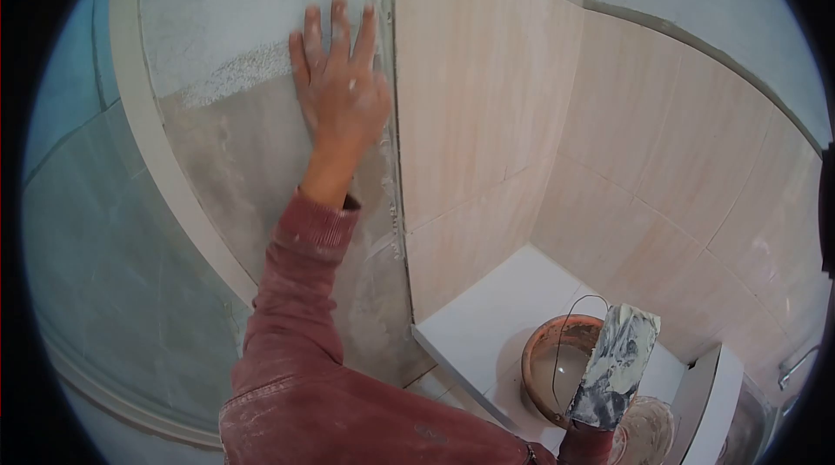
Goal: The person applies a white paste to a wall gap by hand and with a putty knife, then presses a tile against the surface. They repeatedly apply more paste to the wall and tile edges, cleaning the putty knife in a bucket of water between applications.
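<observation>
My left hand (pixel 341 95) lies on the wall with its fingers spread, back of the hand toward me, just left of the edge of a beige tile (pixel 487 91). Under and around it the wall (pixel 243 147) is grey and bare, with a rough whitish patch higher up. At the lower right, a rectangular trowel (pixel 619 361) smeared with pale and dark paste is held up by my right hand, whose fingers are hidden behind the blade; only the red cuff shows. Behind the trowel stands an orange-brown bucket (pixel 535 361) with a wire handle and greyish contents.
A white ledge (pixel 478 300) carries the bucket. Close to the trowel is a second round, paste-smeared container (pixel 648 430). More beige tiles (pixel 661 117) line the right wall. A metal sink (pixel 748 421) sits at the lower right, and a pale frame (pixel 165 160) with glass (pixel 96 221) is at left.
</observation>
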`<state>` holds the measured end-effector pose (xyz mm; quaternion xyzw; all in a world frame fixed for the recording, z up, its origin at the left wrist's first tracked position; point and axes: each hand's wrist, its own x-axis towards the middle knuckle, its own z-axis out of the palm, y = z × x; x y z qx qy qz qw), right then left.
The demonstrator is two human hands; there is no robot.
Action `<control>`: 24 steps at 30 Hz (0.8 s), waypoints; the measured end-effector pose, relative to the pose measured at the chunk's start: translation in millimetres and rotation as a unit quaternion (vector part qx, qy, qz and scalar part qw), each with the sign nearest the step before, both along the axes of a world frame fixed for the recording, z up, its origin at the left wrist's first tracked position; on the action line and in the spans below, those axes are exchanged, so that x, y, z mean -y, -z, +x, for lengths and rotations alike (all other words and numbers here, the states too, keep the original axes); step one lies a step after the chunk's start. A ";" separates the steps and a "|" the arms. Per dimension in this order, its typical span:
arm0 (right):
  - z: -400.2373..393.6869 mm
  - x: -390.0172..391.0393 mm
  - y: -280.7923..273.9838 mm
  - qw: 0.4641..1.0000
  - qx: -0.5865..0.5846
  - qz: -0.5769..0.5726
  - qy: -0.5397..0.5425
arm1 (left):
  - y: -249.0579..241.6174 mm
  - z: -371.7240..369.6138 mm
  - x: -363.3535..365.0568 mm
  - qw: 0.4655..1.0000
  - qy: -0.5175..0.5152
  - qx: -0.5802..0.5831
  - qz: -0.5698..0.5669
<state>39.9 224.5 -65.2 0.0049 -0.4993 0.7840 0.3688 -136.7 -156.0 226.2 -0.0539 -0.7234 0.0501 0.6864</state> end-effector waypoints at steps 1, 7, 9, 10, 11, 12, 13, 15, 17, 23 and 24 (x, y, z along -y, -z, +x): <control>1.2 -2.1 1.8 1.000 -0.002 0.008 0.001 | -11.3 -1.8 -2.9 0.998 -0.059 0.001 -0.003; 3.6 -4.2 4.1 0.999 -0.012 0.041 0.014 | 13.2 3.7 -22.2 0.994 -0.093 0.055 -0.028; 2.9 -9.5 5.9 0.999 -0.023 0.000 -0.035 | 40.5 18.5 -26.9 0.994 -0.071 0.071 -0.030; 2.4 -8.6 6.2 0.995 -0.037 -0.041 -0.082 | 56.6 30.0 -28.8 0.991 -0.036 0.126 -0.014; 1.4 -2.6 0.3 0.995 -0.035 -0.043 -0.078 | 72.5 41.6 -31.1 0.984 0.000 0.180 0.001; -1.2 7.3 -13.1 0.987 -0.083 -0.045 -0.130 | 88.2 52.4 -37.2 0.980 0.057 0.188 0.009; -3.8 14.1 -26.0 0.975 -0.127 -0.048 -0.175 | 102.1 60.5 -46.6 0.973 0.118 0.200 0.015; -11.8 17.6 -35.8 0.933 -0.202 -0.102 -0.281 | 131.2 67.6 -71.4 0.899 0.328 0.286 0.057; -1.0 16.1 -31.5 0.930 -0.127 -0.160 -0.307 | 151.7 79.5 -110.6 0.753 0.522 0.385 0.114; 15.3 11.3 -39.2 0.930 0.024 -0.204 -0.306 | 150.6 109.2 -188.0 0.690 0.588 0.422 0.000; 17.8 12.4 -49.8 0.885 0.053 -0.348 -0.304 | 152.7 110.2 -194.7 0.689 0.592 0.417 0.004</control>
